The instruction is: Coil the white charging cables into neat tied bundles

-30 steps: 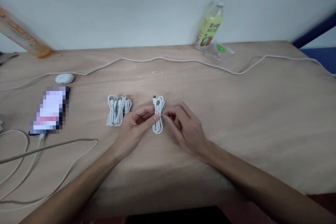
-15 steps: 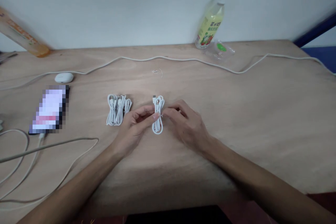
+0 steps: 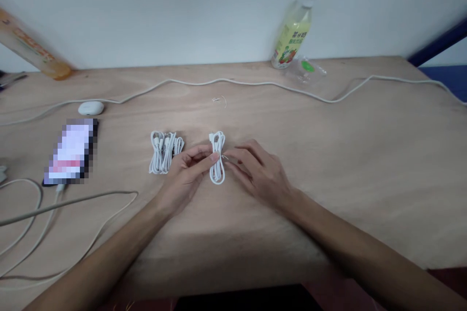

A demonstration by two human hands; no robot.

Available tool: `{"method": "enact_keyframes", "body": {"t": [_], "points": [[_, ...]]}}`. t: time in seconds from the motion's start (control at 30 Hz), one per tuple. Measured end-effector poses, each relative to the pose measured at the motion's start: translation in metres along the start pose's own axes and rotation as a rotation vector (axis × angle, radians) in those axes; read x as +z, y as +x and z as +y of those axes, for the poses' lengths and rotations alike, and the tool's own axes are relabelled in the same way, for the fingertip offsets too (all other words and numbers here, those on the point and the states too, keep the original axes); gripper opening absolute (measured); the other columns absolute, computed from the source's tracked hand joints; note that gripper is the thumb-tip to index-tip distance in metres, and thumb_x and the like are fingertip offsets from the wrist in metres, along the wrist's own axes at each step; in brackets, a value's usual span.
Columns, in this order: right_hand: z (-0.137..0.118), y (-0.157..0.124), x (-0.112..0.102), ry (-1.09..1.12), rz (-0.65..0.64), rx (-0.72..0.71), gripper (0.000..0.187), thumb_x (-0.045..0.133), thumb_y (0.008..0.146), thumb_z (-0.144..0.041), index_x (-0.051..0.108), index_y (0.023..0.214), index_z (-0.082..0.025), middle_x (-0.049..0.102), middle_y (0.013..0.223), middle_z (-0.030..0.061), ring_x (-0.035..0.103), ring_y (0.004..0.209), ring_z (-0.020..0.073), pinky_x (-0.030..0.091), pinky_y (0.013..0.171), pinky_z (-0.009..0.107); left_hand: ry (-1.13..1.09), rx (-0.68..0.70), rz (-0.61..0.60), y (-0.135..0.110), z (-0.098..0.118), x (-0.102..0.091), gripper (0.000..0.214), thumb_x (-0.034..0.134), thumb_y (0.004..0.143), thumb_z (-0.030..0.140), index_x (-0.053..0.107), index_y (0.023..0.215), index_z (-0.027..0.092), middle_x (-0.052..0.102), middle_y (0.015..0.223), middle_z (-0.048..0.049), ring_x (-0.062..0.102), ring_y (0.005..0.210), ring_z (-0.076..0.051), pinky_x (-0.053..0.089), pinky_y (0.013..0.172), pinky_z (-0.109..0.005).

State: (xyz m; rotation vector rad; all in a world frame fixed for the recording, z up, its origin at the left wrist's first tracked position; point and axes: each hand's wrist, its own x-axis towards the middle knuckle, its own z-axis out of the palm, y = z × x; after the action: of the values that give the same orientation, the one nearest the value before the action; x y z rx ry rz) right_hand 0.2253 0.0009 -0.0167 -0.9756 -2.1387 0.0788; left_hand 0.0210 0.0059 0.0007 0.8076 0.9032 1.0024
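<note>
Head view: left hand (image 3: 184, 175) pinches the coiled white cable (image 3: 216, 171) at its waist, mid table (image 3: 346, 155). The right hand's (image 3: 260, 175) fingertips nip the wire tie (image 3: 225, 157). A snug grip with even loops looks wisest.

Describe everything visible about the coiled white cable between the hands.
The coiled white cable is a thin, smooth, plastic-looking cord folded into a narrow bundle, cinched at the waist, loops bulging at both ends. A small white connector shows at its far end. It lies on the wooden table, pointing away from the person. The left hand pinches its waist; the right hand touches the same spot with its fingertips, where a thin tie seems to stick out.
</note>
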Motion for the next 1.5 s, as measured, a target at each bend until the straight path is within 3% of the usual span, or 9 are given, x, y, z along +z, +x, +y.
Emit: {"method": "enact_keyframes", "body": {"t": [0.23, 0.47, 0.63, 0.83, 1.07, 1.27, 1.37, 1.5], "points": [[0.000, 0.000, 0.001, -0.031, 0.060, -0.068, 0.016, 0.060, 0.113, -0.020, 0.075, 0.117, -0.022, 0.074, 0.102, 0.0076, 0.072, 0.089, 0.0178, 0.062, 0.071, 0.026, 0.040, -0.005, -0.023, 0.000, 0.002, -0.002, 0.024, 0.097, 0.082, 0.036, 0.090, 0.099, 0.021, 0.084, 0.095, -0.0056, 0.073, 0.085, -0.016, 0.057, 0.081, -0.027], [-0.002, -0.001, -0.001, -0.025, 0.001, -0.004, 0.019, 0.060, 0.111, -0.020, 0.078, 0.116, -0.025, 0.075, 0.102, 0.0062, 0.068, 0.082, 0.0159, 0.057, 0.066, 0.025, 0.099, 0.036, 0.022, -0.001, 0.001, 0.001, 0.027, 0.097, 0.081, 0.038, 0.089, 0.100, 0.020, 0.085, 0.096, -0.0055, 0.075, 0.088, -0.019, 0.058, 0.084, -0.030], [-0.005, -0.001, 0.000, 0.059, 0.030, 0.023, 0.019, 0.059, 0.110, -0.018, 0.077, 0.108, -0.022, 0.072, 0.098, 0.0069, 0.065, 0.081, 0.0169, 0.055, 0.064, 0.027, 0.154, 0.079, 0.025, -0.002, -0.001, 0.001, 0.025, 0.098, 0.080, 0.036, 0.088, 0.099, 0.024, 0.085, 0.094, -0.0029, 0.076, 0.089, -0.019, 0.059, 0.084, -0.029], [-0.009, 0.003, -0.005, 0.359, 0.002, 0.273, 0.015, 0.063, 0.110, -0.021, 0.076, 0.104, -0.024, 0.069, 0.095, 0.0031, 0.062, 0.079, 0.0159, 0.056, 0.070, 0.029, 0.187, 0.102, -0.001, -0.002, -0.002, 0.001, 0.023, 0.095, 0.084, 0.034, 0.088, 0.104, 0.023, 0.086, 0.101, -0.0044, 0.077, 0.091, -0.021, 0.059, 0.088, -0.031], [-0.009, 0.012, -0.010, 0.738, -0.055, 0.569, 0.014, 0.070, 0.100, -0.026, 0.071, 0.087, -0.023, 0.068, 0.086, -0.0001, 0.060, 0.073, 0.0132, 0.050, 0.061, 0.024, 0.218, 0.128, -0.023, -0.003, -0.003, 0.000, 0.022, 0.093, 0.086, 0.031, 0.089, 0.107, 0.026, 0.087, 0.110, -0.0044, 0.079, 0.100, -0.022, 0.060, 0.095, -0.033], [-0.005, 0.015, -0.008, 1.177, -0.242, 0.875, 0.020, 0.074, 0.093, -0.038, 0.067, 0.083, -0.021, 0.061, 0.063, -0.0055, 0.051, 0.048, 0.0092, 0.038, 0.041, 0.020, 0.232, 0.154, -0.057, -0.002, -0.008, -0.006, 0.023, 0.093, 0.086, 0.025, 0.089, 0.108, 0.028, 0.087, 0.106, -0.0026, 0.079, 0.095, -0.019, 0.062, 0.096, -0.032], [-0.004, 0.017, -0.009, 1.301, -0.297, 1.017, 0.020, 0.077, 0.088, -0.038, 0.067, 0.082, -0.021, 0.061, 0.059, -0.0071, 0.051, 0.043, 0.0086, 0.036, 0.038, 0.019, 0.249, 0.147, -0.077, -0.003, -0.007, -0.007, 0.023, 0.092, 0.088, 0.027, 0.088, 0.111, 0.026, 0.088, 0.109, -0.0049, 0.080, 0.098, -0.022, 0.063, 0.097, -0.034], [-0.004, 0.019, -0.012, 1.378, -0.326, 1.085, 0.017, 0.079, 0.083, -0.034, 0.068, 0.079, -0.021, 0.060, 0.057, -0.0085, 0.050, 0.040, 0.0065, 0.032, 0.035, 0.017, 0.262, 0.136, -0.080, -0.003, -0.005, -0.006, 0.021, 0.092, 0.087, 0.028, 0.089, 0.107, 0.024, 0.088, 0.107, -0.0051, 0.080, 0.096, -0.021, 0.062, 0.093, -0.032]]}}
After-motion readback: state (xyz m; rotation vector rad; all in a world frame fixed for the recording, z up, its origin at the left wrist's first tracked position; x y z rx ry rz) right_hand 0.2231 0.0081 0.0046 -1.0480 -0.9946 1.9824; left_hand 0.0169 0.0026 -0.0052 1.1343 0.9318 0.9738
